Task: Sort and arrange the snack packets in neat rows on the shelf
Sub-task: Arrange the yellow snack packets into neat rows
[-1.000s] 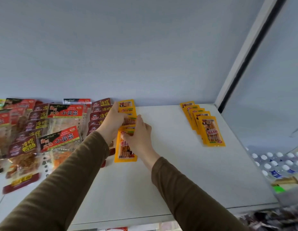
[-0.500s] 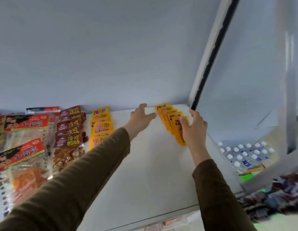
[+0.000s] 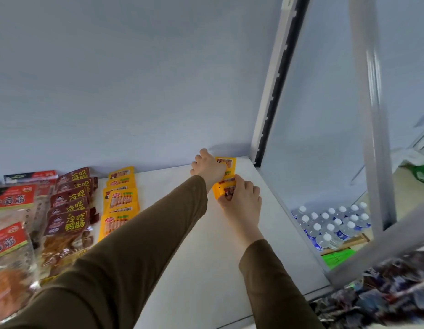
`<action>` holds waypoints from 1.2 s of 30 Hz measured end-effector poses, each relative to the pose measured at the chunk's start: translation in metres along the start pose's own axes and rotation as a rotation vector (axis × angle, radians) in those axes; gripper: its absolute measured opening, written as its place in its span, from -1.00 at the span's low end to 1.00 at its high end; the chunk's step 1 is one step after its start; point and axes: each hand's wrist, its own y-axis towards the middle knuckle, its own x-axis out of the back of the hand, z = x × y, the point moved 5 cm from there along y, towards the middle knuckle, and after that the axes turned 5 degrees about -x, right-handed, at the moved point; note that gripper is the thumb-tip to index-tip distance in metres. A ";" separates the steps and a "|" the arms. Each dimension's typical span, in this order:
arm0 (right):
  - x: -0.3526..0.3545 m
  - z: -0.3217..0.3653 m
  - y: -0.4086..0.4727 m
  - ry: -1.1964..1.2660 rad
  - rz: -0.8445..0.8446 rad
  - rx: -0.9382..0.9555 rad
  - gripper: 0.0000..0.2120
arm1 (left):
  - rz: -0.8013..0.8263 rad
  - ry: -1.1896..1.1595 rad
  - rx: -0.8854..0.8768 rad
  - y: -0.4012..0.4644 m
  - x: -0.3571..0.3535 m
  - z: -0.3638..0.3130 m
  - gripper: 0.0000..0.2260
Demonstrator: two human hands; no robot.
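A short row of yellow snack packets (image 3: 227, 173) lies near the back right of the white shelf (image 3: 206, 269). My left hand (image 3: 207, 168) rests on the far packets of that row, fingers curled over them. My right hand (image 3: 242, 198) grips the near end of the same row, its fingertips curled on the front packet. A second row of yellow packets (image 3: 119, 200) lies to the left. Beside it sits a row of dark red packets (image 3: 68, 210), then red-labelled clear packets (image 3: 9, 236) at the far left.
A white upright with a black strip (image 3: 270, 115) bounds the shelf on the right. Below and to the right stand several water bottles with white caps (image 3: 332, 224). Blurred dark packets (image 3: 384, 293) lie under the shelf's right front corner.
Both hands left the left yellow row and moved right to the other yellow row. That row is now gathered closer together under my hands. The view swung right.
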 end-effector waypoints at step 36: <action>0.006 -0.010 -0.009 0.264 0.064 -0.019 -0.17 | 0.337 -0.871 0.064 -0.010 0.002 0.020 -0.58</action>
